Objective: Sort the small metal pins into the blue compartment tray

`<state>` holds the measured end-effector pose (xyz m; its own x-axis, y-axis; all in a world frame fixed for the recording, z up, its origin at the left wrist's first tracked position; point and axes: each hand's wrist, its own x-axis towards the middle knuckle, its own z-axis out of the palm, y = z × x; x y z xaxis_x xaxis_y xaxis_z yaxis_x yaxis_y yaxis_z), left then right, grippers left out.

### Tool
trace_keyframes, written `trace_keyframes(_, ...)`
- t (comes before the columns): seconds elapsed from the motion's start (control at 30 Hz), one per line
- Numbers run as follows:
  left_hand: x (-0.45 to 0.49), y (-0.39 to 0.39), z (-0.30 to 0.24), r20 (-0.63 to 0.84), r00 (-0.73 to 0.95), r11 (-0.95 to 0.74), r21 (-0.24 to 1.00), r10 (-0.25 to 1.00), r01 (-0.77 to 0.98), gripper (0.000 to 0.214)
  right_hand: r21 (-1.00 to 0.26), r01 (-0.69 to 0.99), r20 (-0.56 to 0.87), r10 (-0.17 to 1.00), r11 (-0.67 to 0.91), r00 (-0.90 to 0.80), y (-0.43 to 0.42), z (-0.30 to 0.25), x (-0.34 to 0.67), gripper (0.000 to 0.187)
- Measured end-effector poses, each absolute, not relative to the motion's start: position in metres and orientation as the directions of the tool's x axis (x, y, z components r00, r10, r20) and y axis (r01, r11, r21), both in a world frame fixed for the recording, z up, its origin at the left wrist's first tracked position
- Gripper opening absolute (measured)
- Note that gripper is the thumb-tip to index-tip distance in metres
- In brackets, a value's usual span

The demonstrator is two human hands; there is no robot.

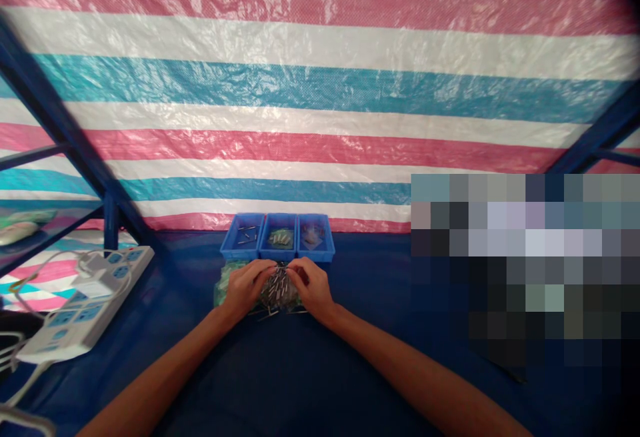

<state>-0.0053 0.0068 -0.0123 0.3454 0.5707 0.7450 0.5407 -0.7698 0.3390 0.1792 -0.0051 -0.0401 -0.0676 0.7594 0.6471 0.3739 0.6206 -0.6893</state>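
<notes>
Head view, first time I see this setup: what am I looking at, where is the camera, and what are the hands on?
No machine here: a person wears the camera on the head, looking down along both bare forearms. The left hand and right hand meet over a pile of small metal pins on a dark blue table; whether either grip pinches a pin is too small to tell. A greenish plastic bag lies by the left hand. Beyond stand three blue bins; a white power strip lies at left; a striped tarp hangs behind.
</notes>
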Motion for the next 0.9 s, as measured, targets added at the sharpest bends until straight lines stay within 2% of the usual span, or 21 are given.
trace_keyframes(0.5, -0.0063, 0.0070, -0.0108, 0.684, 0.371, -0.736, 0.368, 0.628, 0.568, 0.017, -0.716, 0.382, 0.618, 0.785, 0.584, -0.042, -0.0046, -0.0384, 0.1784, 0.020)
trace_keyframes(0.9, -0.0052, 0.0081, -0.0113, 0.620, 0.416, -0.727, 0.411, 0.665, 0.549, 0.014, -0.685, 0.395, 0.652, 0.757, 0.613, -0.044, -0.0034, -0.0386, 0.1795, 0.023)
